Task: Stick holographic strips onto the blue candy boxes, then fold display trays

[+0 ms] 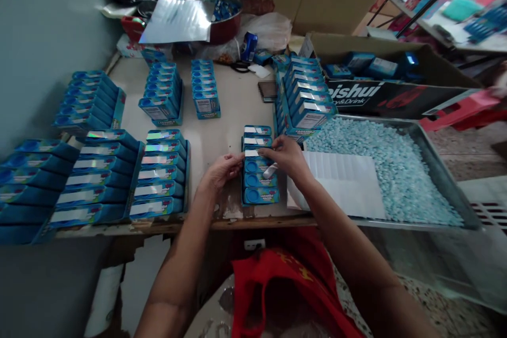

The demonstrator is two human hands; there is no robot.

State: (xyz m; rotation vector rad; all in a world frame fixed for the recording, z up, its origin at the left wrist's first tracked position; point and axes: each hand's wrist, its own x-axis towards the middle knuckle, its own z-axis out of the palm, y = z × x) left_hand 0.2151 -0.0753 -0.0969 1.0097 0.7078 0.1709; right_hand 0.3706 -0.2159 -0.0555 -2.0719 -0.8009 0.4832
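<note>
A row of small blue candy boxes [261, 195] stands in front of me at the table's front edge. The farther boxes carry pale strips across their tops; the nearer ones show bare lids. My right hand [288, 157] is closed over the row's right side, pinching a white sticker strip [270, 170] whose curled end pokes out below the fingers. Another strip [251, 153] lies across a middle box, under the right thumb. My left hand [225, 170] presses against the row's left side, fingers curled together, fingertips at that strip's left end. What they pinch is hidden.
Several rows of blue boxes [158, 190] fill the table's left side. On the right, a white sheet [343, 182] overlaps a metal tray [430, 156] of pale blue candies. Behind it sits a cardboard carton [396, 100]. A taller box stack [309, 92] stands beside it.
</note>
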